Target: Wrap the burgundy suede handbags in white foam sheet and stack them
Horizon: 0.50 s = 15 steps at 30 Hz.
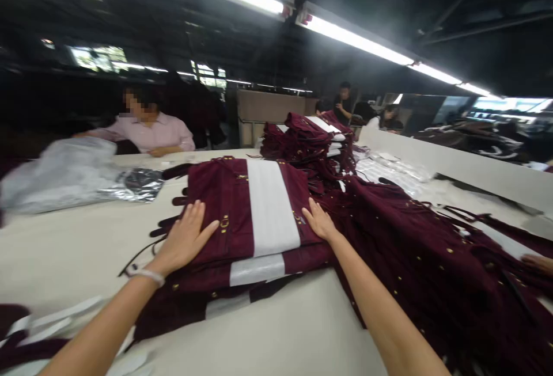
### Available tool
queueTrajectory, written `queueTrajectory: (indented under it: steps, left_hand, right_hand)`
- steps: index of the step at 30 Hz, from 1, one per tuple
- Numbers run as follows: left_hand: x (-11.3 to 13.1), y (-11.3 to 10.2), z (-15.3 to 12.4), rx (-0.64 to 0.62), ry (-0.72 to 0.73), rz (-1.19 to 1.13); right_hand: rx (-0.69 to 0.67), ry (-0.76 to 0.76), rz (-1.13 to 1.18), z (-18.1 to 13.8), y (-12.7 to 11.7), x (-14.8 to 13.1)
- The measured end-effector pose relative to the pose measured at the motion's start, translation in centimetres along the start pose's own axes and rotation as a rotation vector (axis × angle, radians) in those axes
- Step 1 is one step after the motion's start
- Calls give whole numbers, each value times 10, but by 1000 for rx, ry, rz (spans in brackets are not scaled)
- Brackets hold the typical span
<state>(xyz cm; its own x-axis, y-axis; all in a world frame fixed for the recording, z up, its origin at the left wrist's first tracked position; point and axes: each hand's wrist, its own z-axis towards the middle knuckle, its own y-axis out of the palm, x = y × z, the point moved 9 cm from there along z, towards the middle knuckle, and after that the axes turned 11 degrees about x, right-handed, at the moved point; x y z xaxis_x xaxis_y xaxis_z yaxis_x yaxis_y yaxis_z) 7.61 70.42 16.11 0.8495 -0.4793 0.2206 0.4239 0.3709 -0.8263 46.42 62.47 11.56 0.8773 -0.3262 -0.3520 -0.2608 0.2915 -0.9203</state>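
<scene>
A stack of folded maroon garments point(224, 203) with brass hardware lies on the white table point(69, 249), each piece wrapped by a white paper band point(270, 206). My left hand point(184, 238) rests flat on the left side of the top garment, fingers spread. Flat on that garment's right edge lies my right hand point(318, 220), fingers stretched out. Neither hand grips anything.
A heap of loose maroon garments point(432, 261) spreads to the right, and a taller folded pile point(311, 140) stands behind. Clear plastic bags point(64, 177) lie at the far left. A person in a pink shirt point(151, 131) sits across the table. White paper strips point(52, 318) lie near me.
</scene>
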Motion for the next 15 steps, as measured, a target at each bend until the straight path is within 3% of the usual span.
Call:
queueTrajectory:
  steps: [4, 9, 12, 15]
  left_hand:
    - [11, -14, 9, -58, 16, -11]
    - [30, -61, -6, 9, 56, 109]
    - [55, -95, -28, 107, 183, 169]
    - [77, -119, -56, 177, 297, 174]
  right_hand:
    - [-29, -7, -27, 11, -15, -7]
    - [100, 20, -98, -1, -72, -20]
    - [281, -69, -77, -18, -107, -53]
    - [341, -269, 41, -37, -113, -109]
